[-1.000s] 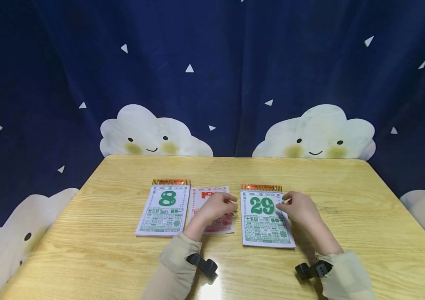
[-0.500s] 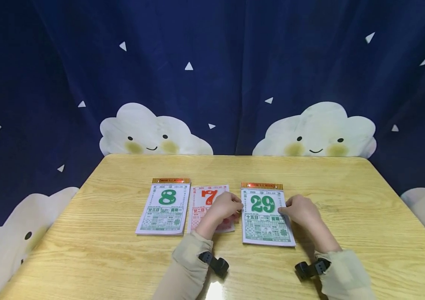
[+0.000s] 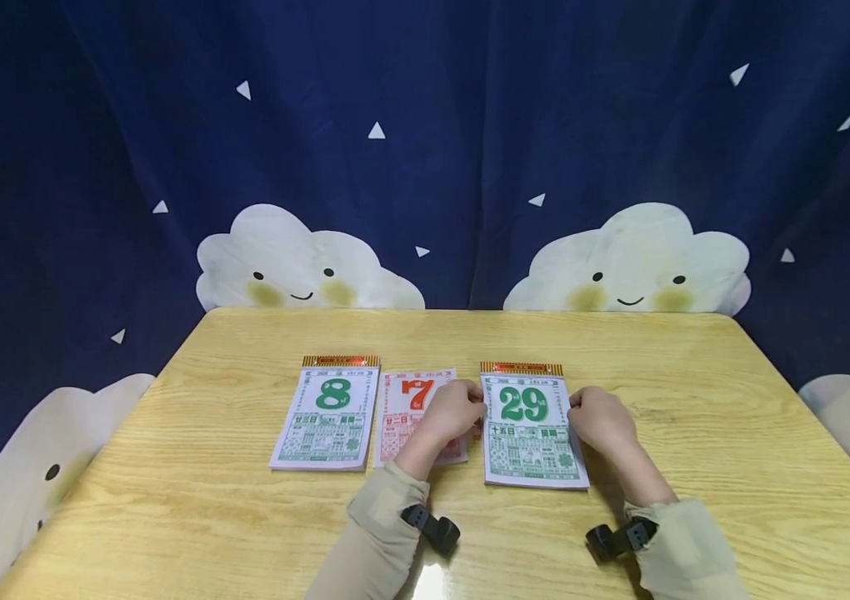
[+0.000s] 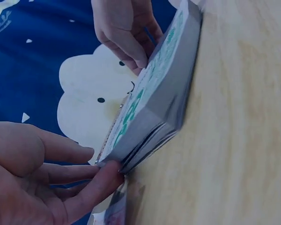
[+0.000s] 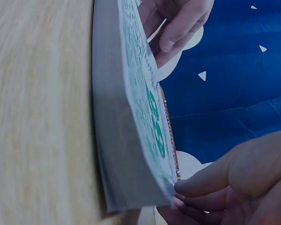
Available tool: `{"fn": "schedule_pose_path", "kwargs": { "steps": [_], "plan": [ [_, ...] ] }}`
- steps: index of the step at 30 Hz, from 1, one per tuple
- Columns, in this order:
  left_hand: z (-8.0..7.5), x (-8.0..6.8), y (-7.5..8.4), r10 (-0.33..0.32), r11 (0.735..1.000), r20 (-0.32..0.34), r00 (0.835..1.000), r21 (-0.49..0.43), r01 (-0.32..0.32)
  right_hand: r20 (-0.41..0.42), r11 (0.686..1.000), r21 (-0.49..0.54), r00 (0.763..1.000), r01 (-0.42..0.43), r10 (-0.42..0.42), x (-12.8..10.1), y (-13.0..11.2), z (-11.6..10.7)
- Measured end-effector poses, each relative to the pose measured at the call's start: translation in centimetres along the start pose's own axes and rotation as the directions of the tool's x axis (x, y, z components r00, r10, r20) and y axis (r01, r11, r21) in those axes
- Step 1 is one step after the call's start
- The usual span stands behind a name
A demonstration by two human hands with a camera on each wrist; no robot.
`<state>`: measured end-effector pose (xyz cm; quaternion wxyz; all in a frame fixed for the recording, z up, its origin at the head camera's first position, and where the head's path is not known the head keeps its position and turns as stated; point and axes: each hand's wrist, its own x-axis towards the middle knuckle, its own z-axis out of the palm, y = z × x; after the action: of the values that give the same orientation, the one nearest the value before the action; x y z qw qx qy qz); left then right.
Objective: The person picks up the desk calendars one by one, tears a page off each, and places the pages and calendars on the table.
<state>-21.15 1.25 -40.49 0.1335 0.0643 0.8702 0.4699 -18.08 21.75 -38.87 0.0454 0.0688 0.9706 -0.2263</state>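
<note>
On the wooden table (image 3: 657,392) in the head view, a thick tear-off calendar pad showing a green 29 (image 3: 532,427) lies flat, with the left hand (image 3: 455,410) at its left edge and the right hand (image 3: 599,417) at its right edge, beside a loose red 7 calendar page (image 3: 410,400) and a second pad showing a green 8 (image 3: 329,412). In the left wrist view, the left grip has its fingers (image 4: 91,183) nearly straight, their tips touching the pad's lower pages at the corner. In the right wrist view, the right grip pinches the top pages at the corner with its fingertips (image 5: 187,187).
</note>
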Motion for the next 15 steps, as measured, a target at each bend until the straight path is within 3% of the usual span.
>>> {"fn": "schedule_pose_path", "kwargs": {
  "steps": [8,15],
  "plan": [
    [0.47,-0.05,0.37,-0.043,0.998,-0.088,0.995,-0.044,0.039,0.004,0.993,0.119,1.0,-0.026,0.026,0.33,0.03,0.11],
    [0.62,0.07,0.23,-0.026,0.998,-0.146,0.989,-0.056,0.018,0.007,0.966,0.256,0.999,-0.046,0.045,0.54,-0.37,0.07]
  ]
}}
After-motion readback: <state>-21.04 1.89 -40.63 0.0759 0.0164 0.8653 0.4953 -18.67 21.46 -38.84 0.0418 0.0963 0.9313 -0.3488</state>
